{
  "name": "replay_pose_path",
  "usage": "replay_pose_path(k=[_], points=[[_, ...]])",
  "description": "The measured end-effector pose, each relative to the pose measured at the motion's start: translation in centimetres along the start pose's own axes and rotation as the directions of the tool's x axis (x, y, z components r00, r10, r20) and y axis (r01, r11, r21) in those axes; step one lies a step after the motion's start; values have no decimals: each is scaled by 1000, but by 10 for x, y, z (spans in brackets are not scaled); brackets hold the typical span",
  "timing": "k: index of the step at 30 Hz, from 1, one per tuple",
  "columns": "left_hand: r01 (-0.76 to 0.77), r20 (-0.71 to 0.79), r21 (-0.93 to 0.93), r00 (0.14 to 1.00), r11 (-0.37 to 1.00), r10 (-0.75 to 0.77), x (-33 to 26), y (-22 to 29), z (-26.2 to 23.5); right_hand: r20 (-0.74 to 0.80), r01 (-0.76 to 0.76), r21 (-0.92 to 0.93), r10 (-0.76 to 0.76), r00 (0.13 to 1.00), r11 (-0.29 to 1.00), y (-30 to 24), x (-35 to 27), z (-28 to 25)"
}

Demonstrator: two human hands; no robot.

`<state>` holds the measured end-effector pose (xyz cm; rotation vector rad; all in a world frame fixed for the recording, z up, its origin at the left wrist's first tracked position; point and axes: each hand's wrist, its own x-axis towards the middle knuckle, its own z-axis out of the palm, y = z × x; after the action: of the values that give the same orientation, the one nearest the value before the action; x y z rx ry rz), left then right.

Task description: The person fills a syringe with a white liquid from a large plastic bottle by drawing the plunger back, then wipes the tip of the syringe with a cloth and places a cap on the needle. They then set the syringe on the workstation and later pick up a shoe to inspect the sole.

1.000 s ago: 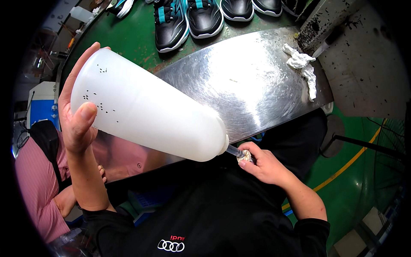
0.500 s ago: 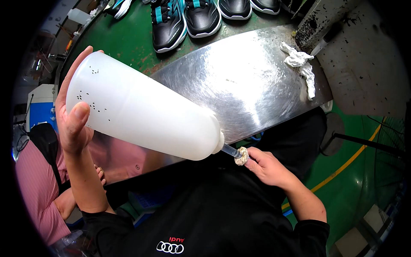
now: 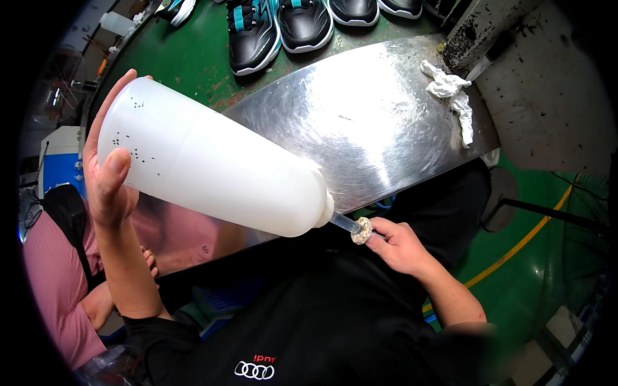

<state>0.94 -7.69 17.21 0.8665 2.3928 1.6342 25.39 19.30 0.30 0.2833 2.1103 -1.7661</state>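
A large white plastic bottle (image 3: pixel 212 157) lies tilted in the air, its base up at the left and its neck down toward the right. My left hand (image 3: pixel 112 170) grips the base, thumb on the near side and fingers round the far side. From the bottle's mouth a clear tube (image 3: pixel 344 222) runs to a pale, crusted ring (image 3: pixel 362 231). My right hand (image 3: pixel 402 246) pinches the tube end just behind that ring. How far the tube reaches into the bottle is hidden.
Below the bottle slants a shiny metal plate (image 3: pixel 290 116), with a crumpled white cloth (image 3: pixel 450 90) at its far right. Black-and-teal shoes (image 3: pixel 251 38) stand on the green table (image 3: pixel 193 51). At my left sits a person in a pink striped sleeve (image 3: pixel 55 270).
The bottle, the tube and both hands have shifted very slightly to the left. Both grips look the same.
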Motion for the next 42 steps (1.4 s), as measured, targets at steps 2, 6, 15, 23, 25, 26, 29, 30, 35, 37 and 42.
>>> replay_pose_path(k=[2, 6, 15, 23, 25, 26, 29, 30, 35, 37, 42], points=[[1, 14, 7, 1000, 1000, -1, 0, 0, -2, -9, 4, 0, -4, 1000, 1000, 2, 0, 1], [6, 8, -15, 1000, 1000, -6, -2, -2, -2, -10, -13, -24, 13, 1000, 1000, 2, 2, 0], [122, -18, -267, 991, 956, -131, -9, -23, -4, -10, 16, -289, -20, 1000, 957, -33, -1, -22], [158, -4, 91, 987, 983, -158, -55, -76, -23, 19, 260, -635, -322, 947, 727, -73, 3, -55], [-83, 145, 603, 989, 793, -6, -63, -62, -19, 51, 286, -664, -340, 939, 691, -81, 7, -58], [-241, 281, 742, 959, 626, 36, -63, -46, -7, 47, 282, -671, -340, 939, 685, -82, 9, -59], [-416, 468, 703, 881, 577, 66, -61, -29, 23, 62, 295, -684, -350, 935, 667, -88, 13, -60], [-456, 490, 702, 867, 547, 94, -58, -32, 30, 70, 305, -686, -357, 931, 661, -91, 14, -60], [-600, 565, 646, 792, 472, 233, -37, -32, 38, 64, 307, -772, -412, 909, 557, -99, 8, -62], [-570, 546, 648, 810, 505, 214, -40, -28, 37, 53, 312, -785, -444, 895, 535, -104, 3, -62], [-530, 367, 563, 848, 634, 383, -49, -24, 37, 3, 335, -809, -566, 824, 483, -123, -16, -76]])
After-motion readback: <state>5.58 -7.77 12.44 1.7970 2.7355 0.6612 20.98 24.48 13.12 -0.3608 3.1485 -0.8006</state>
